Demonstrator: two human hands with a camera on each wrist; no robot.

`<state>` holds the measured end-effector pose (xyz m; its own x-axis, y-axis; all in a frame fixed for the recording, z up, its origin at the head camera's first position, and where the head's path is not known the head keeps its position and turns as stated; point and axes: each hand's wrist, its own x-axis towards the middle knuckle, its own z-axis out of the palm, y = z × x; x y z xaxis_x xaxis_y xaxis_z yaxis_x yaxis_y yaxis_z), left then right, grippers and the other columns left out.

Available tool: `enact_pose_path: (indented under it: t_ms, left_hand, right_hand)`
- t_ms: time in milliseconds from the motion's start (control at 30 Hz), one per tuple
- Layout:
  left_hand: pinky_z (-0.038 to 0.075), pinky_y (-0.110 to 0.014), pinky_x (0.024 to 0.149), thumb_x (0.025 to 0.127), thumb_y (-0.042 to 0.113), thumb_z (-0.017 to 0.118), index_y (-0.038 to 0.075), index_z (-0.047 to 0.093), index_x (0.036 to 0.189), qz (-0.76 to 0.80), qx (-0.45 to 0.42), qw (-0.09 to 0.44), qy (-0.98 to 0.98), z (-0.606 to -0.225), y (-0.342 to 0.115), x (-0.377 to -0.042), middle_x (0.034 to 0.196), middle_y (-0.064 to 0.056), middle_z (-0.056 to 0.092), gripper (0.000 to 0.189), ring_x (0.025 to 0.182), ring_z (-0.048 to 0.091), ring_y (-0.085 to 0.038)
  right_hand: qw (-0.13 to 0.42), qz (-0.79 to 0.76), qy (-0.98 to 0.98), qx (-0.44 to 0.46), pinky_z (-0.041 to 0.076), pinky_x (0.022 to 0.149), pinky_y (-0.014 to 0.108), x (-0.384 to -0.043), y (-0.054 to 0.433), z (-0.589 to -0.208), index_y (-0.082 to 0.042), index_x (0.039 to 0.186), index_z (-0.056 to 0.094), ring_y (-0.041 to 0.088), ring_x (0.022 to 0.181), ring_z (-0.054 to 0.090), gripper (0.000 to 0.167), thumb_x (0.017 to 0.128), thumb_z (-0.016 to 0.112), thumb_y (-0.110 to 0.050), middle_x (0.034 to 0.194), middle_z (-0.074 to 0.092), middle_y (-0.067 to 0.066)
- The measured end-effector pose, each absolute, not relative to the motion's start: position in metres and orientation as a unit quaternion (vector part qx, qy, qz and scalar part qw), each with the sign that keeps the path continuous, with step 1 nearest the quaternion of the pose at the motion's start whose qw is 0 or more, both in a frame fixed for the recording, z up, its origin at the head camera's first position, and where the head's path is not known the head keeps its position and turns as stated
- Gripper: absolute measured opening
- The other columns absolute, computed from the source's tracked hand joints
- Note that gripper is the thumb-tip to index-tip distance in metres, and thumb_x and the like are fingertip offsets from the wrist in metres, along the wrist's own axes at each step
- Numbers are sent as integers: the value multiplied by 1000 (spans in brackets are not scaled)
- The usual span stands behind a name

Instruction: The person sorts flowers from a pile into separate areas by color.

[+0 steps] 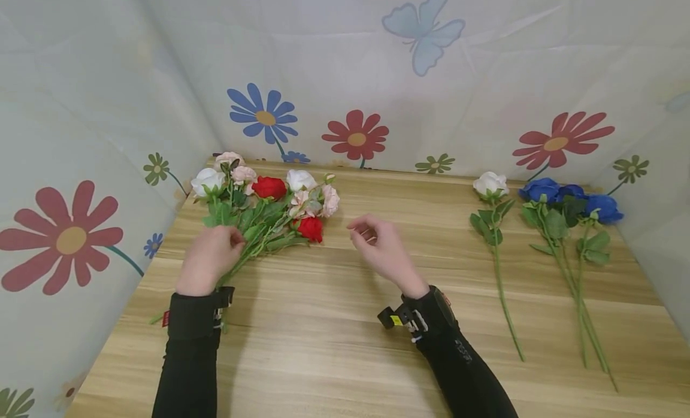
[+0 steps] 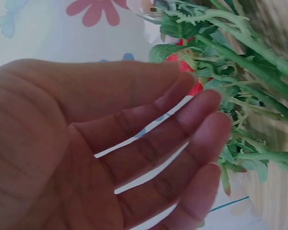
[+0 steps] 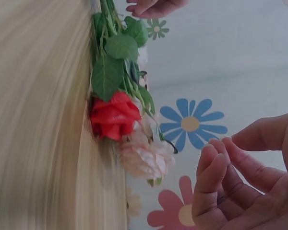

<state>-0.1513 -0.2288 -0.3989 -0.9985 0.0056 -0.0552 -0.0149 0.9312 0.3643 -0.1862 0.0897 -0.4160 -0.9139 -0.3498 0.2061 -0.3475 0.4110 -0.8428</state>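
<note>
My left hand [image 1: 209,259] hovers over the stems of a bunch of artificial flowers on the left side of the table. In the left wrist view its fingers [image 2: 201,139] bend loosely with nothing in them, close by the green stems [image 2: 259,67]. The bunch has red roses [image 1: 269,188], white roses [image 1: 208,182] and pale pink blooms [image 1: 330,200]. Right of this bunch, my right hand [image 1: 381,250] is held above the table. Its thumb and fingertips come near each other, holding nothing, and the nearest bloom is a red rose [image 1: 309,229], also seen in the right wrist view.
On the right of the wooden table [image 1: 318,346] lie a single white rose [image 1: 490,183] and several blue roses [image 1: 602,208], their stems pointing toward me. A white cloth backdrop [image 1: 334,58] printed with flowers and a butterfly stands at the back and sides.
</note>
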Motion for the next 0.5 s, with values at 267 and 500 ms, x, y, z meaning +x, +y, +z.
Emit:
enact_pose_path:
  t_ms: [267,500]
  left_hand:
    - [53,-46,72,91,10,60,1,73,97,170,-18,93,981,-405,-230,-154,97,-18,72,17,80,64,-29]
    - [53,-44,72,88,9,65,2,74,96,167,-21,121,978,-410,-230,-157,101,-19,72,13,81,64,-28]
  right_hand:
    - [23,-492,838,-234,55,74,26,-183,73,-422,-1,109,70,20,83,66,18,98,59,-7,96,72,16]
    - [29,-493,834,-247,56,75,27,-180,68,-424,2,109,70,22,83,66,18,96,59,-5,95,72,19]
